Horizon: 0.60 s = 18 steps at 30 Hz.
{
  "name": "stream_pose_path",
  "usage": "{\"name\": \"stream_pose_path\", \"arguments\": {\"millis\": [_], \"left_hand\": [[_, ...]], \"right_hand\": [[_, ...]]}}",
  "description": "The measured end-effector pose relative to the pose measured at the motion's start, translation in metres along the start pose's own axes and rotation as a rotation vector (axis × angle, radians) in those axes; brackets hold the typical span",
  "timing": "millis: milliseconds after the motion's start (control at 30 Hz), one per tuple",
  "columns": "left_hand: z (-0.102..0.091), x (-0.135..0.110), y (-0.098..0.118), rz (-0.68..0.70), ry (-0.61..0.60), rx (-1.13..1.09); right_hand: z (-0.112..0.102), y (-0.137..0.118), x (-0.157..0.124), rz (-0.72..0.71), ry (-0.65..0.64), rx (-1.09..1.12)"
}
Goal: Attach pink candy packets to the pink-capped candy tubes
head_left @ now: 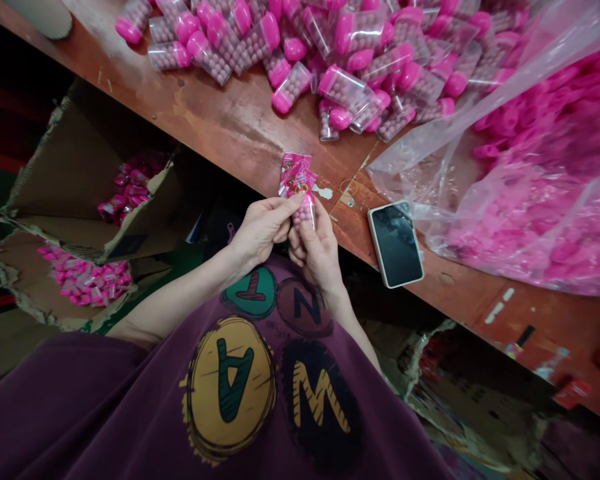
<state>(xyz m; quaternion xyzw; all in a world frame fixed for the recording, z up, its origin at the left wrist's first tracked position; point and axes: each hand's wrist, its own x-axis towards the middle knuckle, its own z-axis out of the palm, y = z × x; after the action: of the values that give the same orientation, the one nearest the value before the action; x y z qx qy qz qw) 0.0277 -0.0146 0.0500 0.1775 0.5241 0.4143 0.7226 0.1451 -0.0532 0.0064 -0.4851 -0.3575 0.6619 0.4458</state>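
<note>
My right hand [320,250] grips a small clear candy bottle [304,217] filled with pink balls, thumb resting along its side. A shiny pink printed wrapper [296,170] stands up from the bottle's far end. With thumb and forefinger, my left hand [263,230] pinches the point where wrapper and bottle meet. My fingers partly cover this spot, so how far the wrapper reaches around the bottle cannot be seen. Both hands are close together at the front edge of the wooden table [220,133].
Many pink-capped candy bottles [293,87] are heaped at the back. On the right lies a clear plastic bag [520,220] of pink pieces, beside a phone [396,243]. Torn cardboard boxes [45,173] with pink items stand below the table on the left.
</note>
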Motion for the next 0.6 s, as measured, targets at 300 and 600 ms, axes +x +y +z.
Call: {"name": "stream_pose_path", "arguments": {"millis": [300, 600], "left_hand": [[-0.016, 0.009, 0.008, -0.083, -0.142, -0.003], [-0.006, 0.0, -0.009, -0.031, -0.055, -0.03]], "right_hand": [[-0.003, -0.002, -0.004, 0.041, 0.003, 0.04], [0.003, 0.005, -0.006, 0.042, 0.033, -0.001]]}}
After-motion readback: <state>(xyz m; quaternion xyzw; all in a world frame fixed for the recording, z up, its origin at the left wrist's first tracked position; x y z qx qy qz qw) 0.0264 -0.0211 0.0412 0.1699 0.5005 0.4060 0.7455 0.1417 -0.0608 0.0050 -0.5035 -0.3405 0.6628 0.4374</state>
